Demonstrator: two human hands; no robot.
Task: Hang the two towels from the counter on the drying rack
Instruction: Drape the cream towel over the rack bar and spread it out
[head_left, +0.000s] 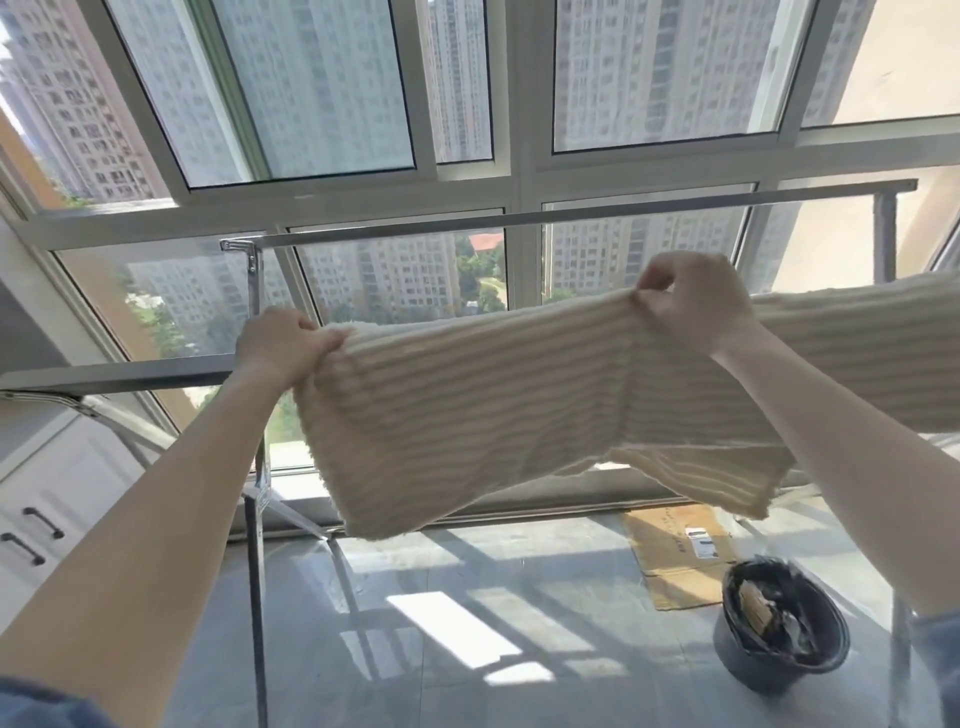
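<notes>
Your left hand (283, 345) and right hand (693, 301) each clench the top edge of the towel (493, 410), draped over a rack bar (119, 376) beside the second towel (857, 353). Release unevenly and, I judge, it may slide off.

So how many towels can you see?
2. One cream towel is stretched between the left hand and right hand. The other towel hangs over a rack bar on the right, partly hidden behind the right arm.
</notes>
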